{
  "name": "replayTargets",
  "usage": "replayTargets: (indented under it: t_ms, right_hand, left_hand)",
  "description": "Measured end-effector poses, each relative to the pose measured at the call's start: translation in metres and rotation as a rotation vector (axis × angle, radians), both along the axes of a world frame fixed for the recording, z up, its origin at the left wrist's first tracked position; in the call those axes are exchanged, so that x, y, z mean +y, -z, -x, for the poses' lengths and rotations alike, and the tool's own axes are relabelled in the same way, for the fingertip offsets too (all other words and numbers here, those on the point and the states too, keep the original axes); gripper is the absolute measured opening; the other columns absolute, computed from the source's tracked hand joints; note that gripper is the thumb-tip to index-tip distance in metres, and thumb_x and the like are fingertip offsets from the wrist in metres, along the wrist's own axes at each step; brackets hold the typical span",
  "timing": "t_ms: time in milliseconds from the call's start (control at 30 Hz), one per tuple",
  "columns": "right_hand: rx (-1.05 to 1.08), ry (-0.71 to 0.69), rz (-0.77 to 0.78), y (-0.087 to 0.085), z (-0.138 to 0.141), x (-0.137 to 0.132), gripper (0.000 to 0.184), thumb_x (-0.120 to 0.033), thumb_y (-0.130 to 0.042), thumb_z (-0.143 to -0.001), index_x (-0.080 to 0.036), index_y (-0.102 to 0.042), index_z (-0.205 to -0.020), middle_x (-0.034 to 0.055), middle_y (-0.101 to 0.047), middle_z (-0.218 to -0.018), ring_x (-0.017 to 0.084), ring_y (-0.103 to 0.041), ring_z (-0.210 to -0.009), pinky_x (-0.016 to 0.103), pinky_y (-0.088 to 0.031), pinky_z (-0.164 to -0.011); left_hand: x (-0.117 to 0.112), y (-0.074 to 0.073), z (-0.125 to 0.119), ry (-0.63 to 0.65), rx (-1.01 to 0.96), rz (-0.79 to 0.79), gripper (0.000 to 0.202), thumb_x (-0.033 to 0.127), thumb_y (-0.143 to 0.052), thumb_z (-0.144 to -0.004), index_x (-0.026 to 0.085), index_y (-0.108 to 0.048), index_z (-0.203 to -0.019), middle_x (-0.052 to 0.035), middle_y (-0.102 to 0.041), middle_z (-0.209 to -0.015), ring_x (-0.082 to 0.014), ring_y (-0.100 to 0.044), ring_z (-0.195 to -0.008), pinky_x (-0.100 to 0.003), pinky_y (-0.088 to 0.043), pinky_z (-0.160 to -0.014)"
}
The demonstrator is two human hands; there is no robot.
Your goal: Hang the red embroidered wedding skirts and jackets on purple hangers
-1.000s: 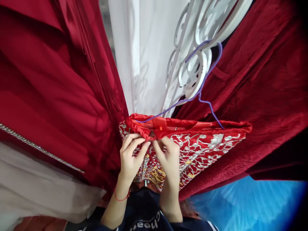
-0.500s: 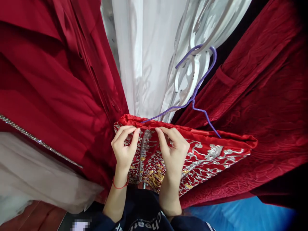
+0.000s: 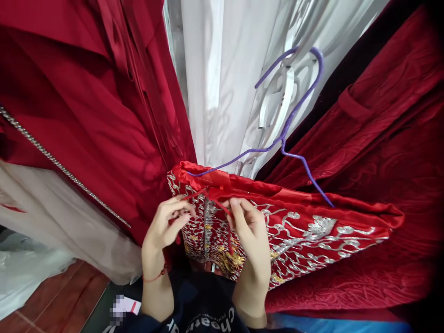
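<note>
A red skirt [image 3: 305, 226] with silver and gold embroidery hangs in front of me by its satin waistband from a purple wire hanger [image 3: 267, 149]. Thin red drawstrings [image 3: 222, 206] come out of the waistband near its left part. My left hand [image 3: 169, 219] pinches one string and draws it leftward. Between the thumb and fingers of my right hand [image 3: 248, 219] is the other string, its loose end dangling below. A red cord bracelet [image 3: 154, 276] circles my left wrist.
White sheer curtains [image 3: 232, 69] and a white ornate rack [image 3: 277, 99] stand behind the hanger. Dark red garments [image 3: 86, 92] hang on the left, and an embossed red garment [image 3: 391, 152] on the right. Pale tulle [image 3: 79, 222] drapes at lower left above reddish floor tiles [image 3: 62, 296].
Both hands have come down and slightly apart from the waistband, pulling the strings out into view. The camera view has shifted a little.
</note>
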State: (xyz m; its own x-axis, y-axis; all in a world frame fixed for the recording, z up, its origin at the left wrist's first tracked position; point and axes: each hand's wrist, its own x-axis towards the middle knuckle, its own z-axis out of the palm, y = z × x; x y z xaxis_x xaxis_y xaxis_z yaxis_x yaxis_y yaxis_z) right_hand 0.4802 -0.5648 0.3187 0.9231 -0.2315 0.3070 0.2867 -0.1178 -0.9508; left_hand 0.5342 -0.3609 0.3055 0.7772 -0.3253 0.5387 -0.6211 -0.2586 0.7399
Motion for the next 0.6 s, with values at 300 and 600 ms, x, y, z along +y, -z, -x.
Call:
replayTargets:
  t_ms: [300,600]
  right_hand:
    - [-0.287,-0.333,0.187,-0.010,0.002,-0.003,0.013,-0.020,-0.068,-0.090,-0.024,-0.081,-0.092,-0.0009,-0.076,-0.077,0.011,-0.066,-0.063,0.020,-0.052,-0.063]
    - [-0.388,-0.350,0.174,-0.003,-0.009,0.004,0.030,-0.013,-0.064,-0.092,-0.029,-0.077,-0.113,0.0000,-0.079,-0.097,0.014,-0.075,-0.082,0.022,-0.059,-0.077]
  left_hand:
    - [-0.020,-0.011,-0.001,-0.194,-0.336,0.437,0.026,0.052,-0.073,-0.083,0.028,-0.081,-0.084,0.0015,-0.047,-0.070,-0.0097,-0.043,-0.060,-0.024,-0.036,-0.053]
    - [-0.006,-0.011,0.008,0.042,-0.227,0.067,0.014,0.035,-0.085,-0.073,0.023,-0.078,-0.078,0.0005,-0.055,-0.075,-0.0113,-0.055,-0.065,-0.022,-0.047,-0.056]
